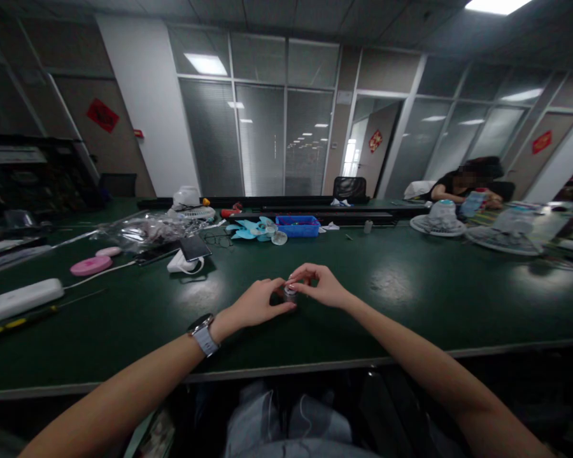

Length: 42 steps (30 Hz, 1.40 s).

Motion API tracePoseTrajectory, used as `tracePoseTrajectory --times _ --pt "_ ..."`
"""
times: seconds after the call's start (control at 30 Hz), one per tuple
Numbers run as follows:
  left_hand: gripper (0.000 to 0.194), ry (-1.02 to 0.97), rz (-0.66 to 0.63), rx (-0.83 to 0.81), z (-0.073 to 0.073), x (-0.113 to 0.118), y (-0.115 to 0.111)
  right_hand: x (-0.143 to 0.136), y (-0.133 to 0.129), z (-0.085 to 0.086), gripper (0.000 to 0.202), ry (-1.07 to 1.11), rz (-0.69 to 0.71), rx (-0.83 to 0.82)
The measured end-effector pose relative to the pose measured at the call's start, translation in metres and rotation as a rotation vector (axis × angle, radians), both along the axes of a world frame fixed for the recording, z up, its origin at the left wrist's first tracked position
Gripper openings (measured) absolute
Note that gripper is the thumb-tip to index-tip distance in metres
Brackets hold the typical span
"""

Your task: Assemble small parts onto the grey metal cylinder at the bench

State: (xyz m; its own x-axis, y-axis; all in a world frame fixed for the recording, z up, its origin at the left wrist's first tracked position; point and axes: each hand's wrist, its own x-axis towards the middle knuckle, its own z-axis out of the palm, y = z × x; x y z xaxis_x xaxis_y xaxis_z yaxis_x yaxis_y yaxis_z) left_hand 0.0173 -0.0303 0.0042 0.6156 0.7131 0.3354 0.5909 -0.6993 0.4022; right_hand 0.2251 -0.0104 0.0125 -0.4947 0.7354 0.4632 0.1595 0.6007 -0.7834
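A small silvery cylindrical part (pixel 290 295) stands on the green tabletop (pixel 344 331), near the middle of the view. My left hand (pixel 255 301) grips it from the left, thumb at the near side and fingers behind. At its top are the pinched fingertips of my right hand (pixel 319 285), coming from the right. Whatever those fingertips hold is too small to make out. A watch with a grey strap (pixel 205 338) is on my left wrist.
Behind my hands lie a blue basket (pixel 298 226), light-blue gloves (pixel 253 229) and a white adapter (pixel 179 263). At left are a white power strip (pixel 21 301) and a screwdriver (pixel 19 323). Fan parts (pixel 439 219) and a person (pixel 465 181) are at right.
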Motion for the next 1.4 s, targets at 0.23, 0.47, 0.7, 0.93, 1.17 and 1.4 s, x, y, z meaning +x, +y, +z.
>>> tracePoseTrajectory --times 0.23,0.47,0.7,0.93,1.17,1.4 --pt "0.041 -0.018 -0.001 -0.015 -0.001 0.000 0.000 -0.002 -0.001 -0.001 0.032 0.022 -0.048 -0.006" --pt "0.041 -0.019 -0.008 -0.002 -0.002 -0.002 0.000 -0.006 0.001 -0.009 0.035 0.090 -0.063 -0.071" --pt "0.039 -0.019 -0.005 0.007 0.000 -0.002 -0.003 -0.008 0.003 -0.010 0.038 0.167 -0.058 -0.130" --pt "0.039 -0.023 -0.028 0.015 0.000 -0.001 -0.002 -0.009 0.001 -0.011 0.040 0.100 -0.038 -0.152" --pt "0.041 -0.002 0.011 0.026 -0.001 -0.002 -0.001 -0.007 0.003 -0.010 0.035 0.164 -0.227 -0.050" --pt "0.041 -0.009 -0.020 0.029 -0.006 -0.002 0.003 -0.006 -0.005 -0.009 0.041 -0.022 -0.050 0.010"
